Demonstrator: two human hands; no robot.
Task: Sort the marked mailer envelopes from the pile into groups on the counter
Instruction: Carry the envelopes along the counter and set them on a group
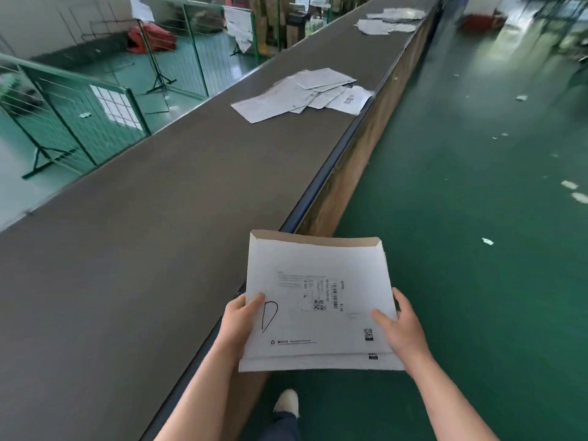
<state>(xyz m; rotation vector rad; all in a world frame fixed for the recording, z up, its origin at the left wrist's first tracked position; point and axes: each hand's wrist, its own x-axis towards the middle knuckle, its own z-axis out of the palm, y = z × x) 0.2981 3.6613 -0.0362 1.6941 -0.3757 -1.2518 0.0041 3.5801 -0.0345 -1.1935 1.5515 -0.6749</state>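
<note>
A person stands beside a long grey counter (133, 256), seen from a camera on their head looking down at both hands. The hands hold a small stack of white mailer envelopes (318, 300) out over the counter's near edge and the green floor (461, 249). The left hand (240, 319) grips the stack's left edge, thumb on top and fingers underneath. The right hand (402, 326) grips the right edge the same way. The top envelope shows a printed label with barcodes and a handwritten letter D (269, 316) just beside the left thumb. At least one more envelope lies under it, its lower edge showing.

Further along the counter lies a loose group of envelopes (302, 93), overlapping one another near the right edge. Well beyond it sits a second group (389, 20), blurred. Which letters those groups carry cannot be read from here.

The step in hand appears to be placing the D envelope with its group. To do it well, the person would confirm which group matches D, slide only the top envelope free with one hand while the other keeps the rest pinched, and lay it fully on the counter, clear of the edge, so it does not slip to the floor.
</note>
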